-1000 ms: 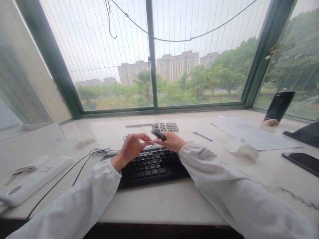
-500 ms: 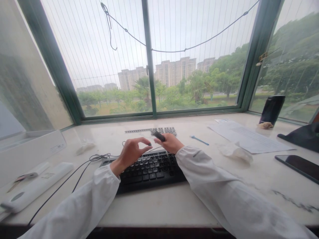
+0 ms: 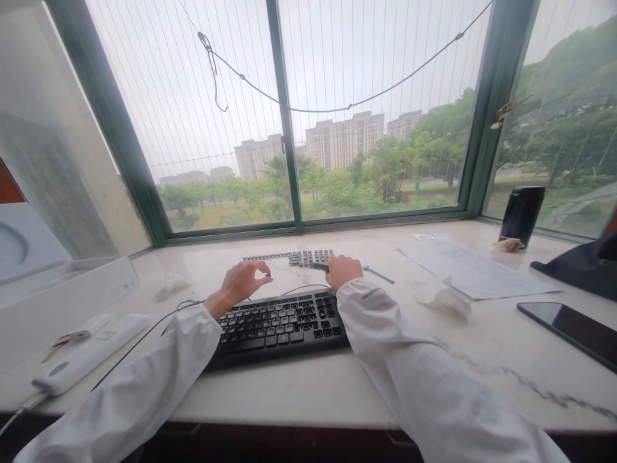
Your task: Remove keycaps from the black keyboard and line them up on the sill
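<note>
A black keyboard (image 3: pixel 284 321) lies under and between my hands; several sockets toward its right side show no caps. My left hand (image 3: pixel 238 283) is above its far left part, thumb and forefinger pinching a small dark keycap (image 3: pixel 268 275). Closed around a short black tool (image 3: pixel 318 266), my right hand (image 3: pixel 344 271) is beyond the keyboard's far right corner. The tool points left, and its exact kind cannot be made out. Just behind it, loose keycaps (image 3: pixel 301 258) lie in rows on the white tabletop (image 3: pixel 299 392).
A blue stick (image 3: pixel 379 275) lies right of my right hand. Farther right are a paper sheet (image 3: pixel 477 270), crumpled tissue (image 3: pixel 446 299), a phone (image 3: pixel 571 331) and a dark can (image 3: pixel 522 215). To the left are a white power strip (image 3: pixel 91 354), a cable (image 3: pixel 135 347) and a white box (image 3: pixel 72 302).
My hands have moved apart: the left went left with the keycap, the right shifted right and turned, bringing its black tool lower over the loose keycaps. The view has shifted slightly.
</note>
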{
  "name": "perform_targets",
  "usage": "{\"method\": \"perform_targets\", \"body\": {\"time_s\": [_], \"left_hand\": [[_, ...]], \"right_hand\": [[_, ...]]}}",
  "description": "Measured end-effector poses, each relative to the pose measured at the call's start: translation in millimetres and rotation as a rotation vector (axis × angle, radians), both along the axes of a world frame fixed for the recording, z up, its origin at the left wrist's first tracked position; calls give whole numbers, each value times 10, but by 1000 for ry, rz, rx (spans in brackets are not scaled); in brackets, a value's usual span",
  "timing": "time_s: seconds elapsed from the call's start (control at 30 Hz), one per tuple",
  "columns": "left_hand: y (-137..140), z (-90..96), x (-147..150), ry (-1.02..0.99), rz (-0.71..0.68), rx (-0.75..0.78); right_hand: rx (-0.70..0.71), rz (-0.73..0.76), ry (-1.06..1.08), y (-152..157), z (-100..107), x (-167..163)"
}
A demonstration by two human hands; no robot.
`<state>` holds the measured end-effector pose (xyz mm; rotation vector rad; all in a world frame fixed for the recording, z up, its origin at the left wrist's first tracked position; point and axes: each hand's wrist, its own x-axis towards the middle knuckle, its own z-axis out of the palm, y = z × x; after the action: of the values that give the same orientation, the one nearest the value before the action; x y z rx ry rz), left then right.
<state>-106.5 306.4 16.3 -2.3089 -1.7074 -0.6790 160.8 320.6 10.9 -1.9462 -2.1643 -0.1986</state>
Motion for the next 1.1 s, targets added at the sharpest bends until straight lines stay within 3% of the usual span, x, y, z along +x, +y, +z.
{"method": "perform_targets", "body": {"time_s": [0.1,0.23,0.57,0.8,1.1], "left_hand": [[315,128,3,108,19,-180],[832,223,84,161,109,-299],[1740,40,264,146,179,-360],[1989,-111,306,152,159,-387],[1997,-79,323,77,199,-451]], "right_hand": [[-69,6,-20,22,-61,9],[-82,10,-30,31,-94,4],[-55,28,-12,29,-108,-27],[-71,56,-17,0,-91,-79],[-52,78,-11,-11,-99,-113]]}}
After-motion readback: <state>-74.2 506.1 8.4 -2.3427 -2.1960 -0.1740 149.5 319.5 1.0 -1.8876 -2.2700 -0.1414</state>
